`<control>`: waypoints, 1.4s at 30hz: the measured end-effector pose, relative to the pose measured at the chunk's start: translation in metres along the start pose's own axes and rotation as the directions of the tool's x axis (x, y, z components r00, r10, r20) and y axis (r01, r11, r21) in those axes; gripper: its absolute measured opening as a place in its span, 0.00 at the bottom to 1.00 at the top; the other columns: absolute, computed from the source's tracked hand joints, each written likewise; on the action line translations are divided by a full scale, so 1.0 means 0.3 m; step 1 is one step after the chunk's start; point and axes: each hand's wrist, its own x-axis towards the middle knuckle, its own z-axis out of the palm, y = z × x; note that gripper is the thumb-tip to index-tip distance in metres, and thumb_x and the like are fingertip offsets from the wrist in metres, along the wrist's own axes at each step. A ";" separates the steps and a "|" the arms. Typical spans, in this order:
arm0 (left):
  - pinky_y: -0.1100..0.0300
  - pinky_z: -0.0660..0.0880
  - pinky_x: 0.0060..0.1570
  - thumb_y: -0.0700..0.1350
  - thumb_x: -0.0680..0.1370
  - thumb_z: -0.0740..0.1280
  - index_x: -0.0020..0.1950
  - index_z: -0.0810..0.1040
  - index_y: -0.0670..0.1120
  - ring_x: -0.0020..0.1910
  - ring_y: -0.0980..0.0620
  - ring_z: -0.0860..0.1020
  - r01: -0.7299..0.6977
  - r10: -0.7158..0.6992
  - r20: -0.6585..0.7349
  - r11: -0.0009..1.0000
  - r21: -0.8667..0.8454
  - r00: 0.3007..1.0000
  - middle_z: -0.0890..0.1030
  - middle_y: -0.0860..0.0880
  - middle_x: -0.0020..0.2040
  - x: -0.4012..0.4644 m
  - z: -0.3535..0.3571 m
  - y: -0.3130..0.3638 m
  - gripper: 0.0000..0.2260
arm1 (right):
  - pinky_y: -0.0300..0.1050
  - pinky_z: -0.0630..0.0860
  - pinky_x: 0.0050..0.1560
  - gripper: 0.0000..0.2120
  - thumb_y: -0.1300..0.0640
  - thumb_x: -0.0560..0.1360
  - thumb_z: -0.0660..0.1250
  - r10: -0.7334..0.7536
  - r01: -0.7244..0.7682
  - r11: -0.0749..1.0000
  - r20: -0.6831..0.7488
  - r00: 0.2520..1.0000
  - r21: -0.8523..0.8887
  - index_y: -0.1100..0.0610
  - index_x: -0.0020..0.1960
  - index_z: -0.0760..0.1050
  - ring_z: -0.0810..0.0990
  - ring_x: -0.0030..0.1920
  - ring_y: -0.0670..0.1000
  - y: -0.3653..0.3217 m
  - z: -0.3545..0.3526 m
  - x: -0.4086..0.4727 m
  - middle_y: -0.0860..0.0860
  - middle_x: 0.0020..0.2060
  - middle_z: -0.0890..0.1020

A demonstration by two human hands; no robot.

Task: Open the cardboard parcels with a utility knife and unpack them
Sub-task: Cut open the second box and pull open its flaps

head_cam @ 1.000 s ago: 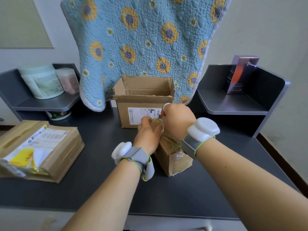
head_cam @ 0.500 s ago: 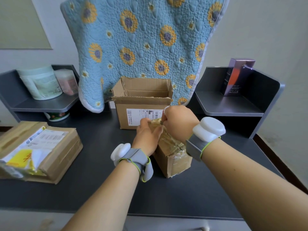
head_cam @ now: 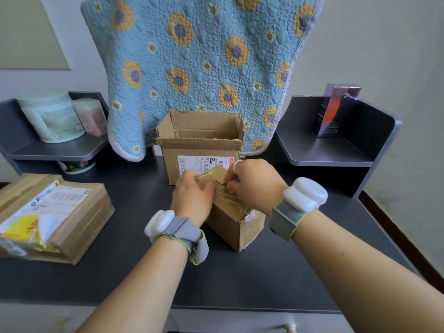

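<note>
Working at the small taped parcel (head_cam: 236,218) in the desk's (head_cam: 134,272) middle, the left hand (head_cam: 192,197) is gripping its far end while the right hand (head_cam: 255,182), fingers curled, is pinching at the tape; any knife is hidden. Compared with a second ago, both hands are sitting slightly wider apart. Next comes parting the flaps, I judge.

Both hands (head_cam: 221,191) on small taped parcel (head_cam: 236,223)

Three cardboard parcels: one taped (head_cam: 236,224), one open (head_cam: 200,150), one sealed (head_cam: 72,212); two hands, left (head_cam: 193,198) and right (head_cam: 255,182).
</note>
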 end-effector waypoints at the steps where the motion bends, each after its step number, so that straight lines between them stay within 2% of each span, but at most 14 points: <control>1: 0.56 0.65 0.51 0.53 0.75 0.61 0.62 0.69 0.48 0.60 0.41 0.68 -0.006 0.008 -0.035 0.999 0.053 0.999 0.71 0.44 0.62 0.004 -0.015 -0.007 0.17 | 0.49 0.77 0.53 0.11 0.60 0.75 0.61 -0.031 0.031 1.000 -0.004 1.000 -0.004 0.51 0.51 0.81 0.79 0.52 0.55 -0.007 0.007 0.010 0.52 0.52 0.82; 4: 0.53 0.63 0.56 0.54 0.77 0.58 0.66 0.67 0.51 0.63 0.41 0.63 0.039 -0.038 -0.013 0.995 0.090 0.999 0.68 0.43 0.63 0.022 -0.051 -0.032 0.19 | 0.51 0.76 0.54 0.11 0.58 0.75 0.61 -0.119 0.119 0.993 -0.002 0.993 -0.026 0.52 0.52 0.80 0.79 0.52 0.55 -0.034 0.026 0.039 0.52 0.51 0.82; 7: 0.51 0.65 0.61 0.53 0.77 0.58 0.69 0.64 0.52 0.64 0.40 0.66 0.071 -0.067 0.062 0.996 -0.058 0.996 0.67 0.42 0.66 0.020 -0.055 -0.041 0.20 | 0.51 0.77 0.54 0.10 0.57 0.76 0.61 -0.123 0.124 0.992 0.036 0.992 -0.036 0.50 0.52 0.80 0.79 0.52 0.55 -0.041 0.022 0.055 0.51 0.52 0.82; 12: 0.56 0.66 0.50 0.51 0.78 0.57 0.69 0.62 0.49 0.55 0.43 0.71 0.074 -0.067 0.055 0.986 -0.146 0.996 0.69 0.42 0.65 0.025 -0.026 -0.029 0.20 | 0.47 0.78 0.50 0.10 0.61 0.74 0.63 -0.110 0.113 0.993 0.093 0.990 -0.026 0.52 0.50 0.82 0.80 0.49 0.53 0.008 -0.023 0.021 0.51 0.48 0.83; 20: 0.55 0.67 0.50 0.50 0.78 0.58 0.66 0.65 0.47 0.54 0.44 0.72 0.080 -0.081 -0.001 0.988 -0.136 0.997 0.71 0.42 0.63 0.023 -0.028 -0.034 0.17 | 0.31 0.68 0.31 0.05 0.57 0.72 0.68 -0.095 0.093 0.994 0.043 0.995 0.059 0.51 0.45 0.82 0.72 0.29 0.41 0.093 -0.059 -0.032 0.39 0.28 0.73; 24: 0.48 0.67 0.60 0.50 0.78 0.58 0.65 0.67 0.47 0.62 0.40 0.68 0.124 -0.120 -0.103 0.992 0.037 0.987 0.67 0.42 0.63 0.007 -0.043 -0.024 0.17 | 0.39 0.72 0.40 0.05 0.52 0.72 0.69 -0.101 0.102 0.989 -0.016 0.995 0.107 0.50 0.46 0.82 0.75 0.38 0.45 0.100 -0.029 -0.033 0.43 0.36 0.79; 25: 0.46 0.65 0.62 0.49 0.77 0.59 0.65 0.67 0.48 0.63 0.40 0.66 0.114 -0.093 -0.155 0.985 0.130 0.984 0.66 0.42 0.64 -0.002 -0.049 -0.021 0.17 | 0.42 0.74 0.43 0.05 0.52 0.73 0.68 -0.097 0.099 0.987 -0.029 0.995 0.126 0.50 0.47 0.81 0.76 0.41 0.46 0.100 -0.014 -0.032 0.45 0.40 0.81; 27: 0.46 0.61 0.64 0.42 0.76 0.60 0.66 0.68 0.48 0.65 0.41 0.63 -0.074 0.156 -0.241 0.945 0.319 0.958 0.66 0.43 0.66 -0.013 -0.059 -0.017 0.18 | 0.46 0.76 0.49 0.06 0.51 0.73 0.67 -0.091 0.097 0.984 -0.047 0.995 0.151 0.49 0.48 0.81 0.78 0.45 0.49 0.092 0.012 -0.029 0.48 0.46 0.82; 29: 0.49 0.56 0.69 0.35 0.74 0.59 0.65 0.72 0.47 0.69 0.43 0.63 -0.390 0.460 -0.105 0.836 0.385 0.882 0.69 0.45 0.68 -0.003 -0.057 -0.004 0.20 | 0.47 0.75 0.51 0.07 0.51 0.74 0.66 -0.085 0.091 0.985 -0.049 0.995 0.148 0.48 0.50 0.80 0.79 0.49 0.51 0.085 0.026 -0.022 0.48 0.47 0.83; 30: 0.50 0.53 0.71 0.35 0.75 0.58 0.64 0.73 0.49 0.70 0.46 0.63 -0.482 0.515 0.014 0.793 0.372 0.857 0.71 0.48 0.68 0.002 -0.057 0.008 0.20 | 0.46 0.75 0.51 0.07 0.52 0.75 0.65 -0.085 0.091 0.986 -0.049 0.995 0.137 0.48 0.51 0.80 0.79 0.49 0.51 0.083 0.030 -0.019 0.49 0.48 0.83; 32: 0.50 0.48 0.72 0.43 0.79 0.53 0.65 0.71 0.55 0.71 0.52 0.63 -0.504 0.469 0.191 0.757 0.416 0.862 0.70 0.55 0.69 0.015 -0.050 0.021 0.17 | 0.45 0.75 0.51 0.08 0.53 0.75 0.65 -0.091 0.096 0.987 -0.048 0.995 0.126 0.47 0.52 0.80 0.79 0.50 0.51 0.086 0.032 -0.016 0.49 0.49 0.83; 34: 0.49 0.49 0.71 0.52 0.80 0.51 0.64 0.70 0.59 0.70 0.54 0.62 -0.479 0.425 0.228 0.720 0.502 0.876 0.70 0.58 0.68 0.033 -0.036 0.014 0.16 | 0.46 0.75 0.53 0.08 0.53 0.75 0.65 -0.089 0.095 0.985 -0.047 0.995 0.141 0.47 0.52 0.80 0.79 0.51 0.51 0.095 0.027 -0.021 0.49 0.50 0.83; 38: 0.47 0.56 0.69 0.55 0.79 0.52 0.61 0.72 0.60 0.67 0.53 0.65 -0.447 0.435 0.157 0.721 0.530 0.887 0.73 0.58 0.64 0.047 -0.018 -0.004 0.14 | 0.47 0.76 0.52 0.07 0.52 0.74 0.67 -0.072 0.082 0.979 -0.060 0.996 0.186 0.48 0.49 0.81 0.79 0.49 0.50 0.126 0.003 -0.042 0.48 0.47 0.82; 42: 0.44 0.59 0.64 0.54 0.78 0.52 0.56 0.73 0.58 0.64 0.50 0.68 -0.426 0.472 0.064 0.719 0.548 0.879 0.76 0.56 0.60 0.041 0.003 -0.005 0.13 | 0.43 0.75 0.45 0.05 0.54 0.72 0.69 -0.050 0.065 0.968 -0.067 0.996 0.243 0.50 0.46 0.82 0.76 0.41 0.47 0.150 -0.035 -0.052 0.42 0.33 0.76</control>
